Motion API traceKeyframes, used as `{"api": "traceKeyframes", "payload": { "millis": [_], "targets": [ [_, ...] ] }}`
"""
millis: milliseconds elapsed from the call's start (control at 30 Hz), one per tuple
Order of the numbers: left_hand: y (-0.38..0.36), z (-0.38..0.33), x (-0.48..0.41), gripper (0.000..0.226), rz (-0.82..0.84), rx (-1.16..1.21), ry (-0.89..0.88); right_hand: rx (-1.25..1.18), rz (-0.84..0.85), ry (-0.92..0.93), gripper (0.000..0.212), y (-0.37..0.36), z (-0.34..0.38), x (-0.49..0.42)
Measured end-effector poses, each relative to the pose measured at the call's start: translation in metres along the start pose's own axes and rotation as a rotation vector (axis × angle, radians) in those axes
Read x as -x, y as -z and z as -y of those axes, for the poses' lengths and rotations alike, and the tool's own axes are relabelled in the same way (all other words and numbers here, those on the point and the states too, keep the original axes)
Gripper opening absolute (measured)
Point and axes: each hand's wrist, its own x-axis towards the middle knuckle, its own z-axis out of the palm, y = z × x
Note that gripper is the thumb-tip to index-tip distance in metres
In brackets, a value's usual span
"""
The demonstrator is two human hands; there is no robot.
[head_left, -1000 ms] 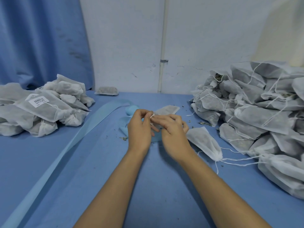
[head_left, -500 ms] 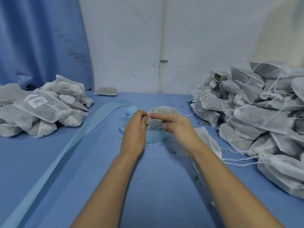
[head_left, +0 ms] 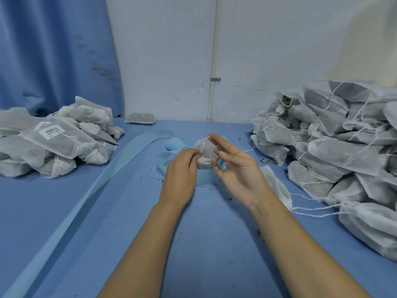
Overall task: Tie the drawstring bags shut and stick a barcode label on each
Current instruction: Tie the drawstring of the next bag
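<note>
A small white drawstring bag [head_left: 205,150] sits just above the middle of the view, lifted off the blue table [head_left: 64,211] between the two hands. The left hand [head_left: 181,172] pinches the bag's gathered neck, fingers curled tight around the cloth and cord. The right hand [head_left: 234,168] is spread wide, palm turned toward the left, fingers pointing to 11 o'clock; a thin white string [head_left: 204,145] runs from its fingertips back to the bag's neck. Whether the string is gripped or only lies on a fingertip I cannot tell.

Under the hands lies a light blue strip of label backing [head_left: 120,160]; it curls near the bag and trails off toward 7 o'clock across the table. A second white bag [head_left: 277,186] lies flat on the table just beside the right wrist, at 3 o'clock from the held bag.

At 9 o'clock is a heap of tied bags [head_left: 64,147], the top one carrying a barcode label [head_left: 52,131]. At 3 o'clock a bigger heap of bags [head_left: 343,151] with loose cords is stacked by the wall. One lone bag [head_left: 140,118] rests at 11 o'clock against the white wall. Small dark crumbs dot the table.
</note>
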Motion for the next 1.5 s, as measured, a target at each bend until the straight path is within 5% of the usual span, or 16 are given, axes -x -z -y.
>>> {"api": "traceKeyframes", "payload": {
  "millis": [233,433,967,1067,1300,1500],
  "targets": [
    [-0.003,0.003,0.002,0.015,0.02,0.03,0.03,-0.081,-0.06,0.021,0.035,-0.001,0.0,-0.001],
    [-0.005,0.005,0.001,0.01,0.019,0.043,0.01,-0.013,-0.288,0.035,0.012,-0.006,-0.006,-0.001],
    [-0.003,-0.007,-0.004,0.002,-0.033,-0.008,-0.028,-0.123,-0.206,0.151,0.028,-0.01,0.003,0.0],
    [-0.001,-0.013,-0.01,0.018,-0.122,0.011,0.031,-0.125,-0.185,0.136,0.027,-0.009,0.004,-0.001],
    [0.005,-0.023,-0.015,0.055,-0.271,0.338,0.213,0.325,-0.335,0.081,0.016,-0.002,-0.007,-0.002],
    [0.007,-0.025,-0.017,0.024,-0.313,0.533,0.345,0.515,-0.413,0.122,0.011,-0.007,-0.01,-0.002]
  ]
}}
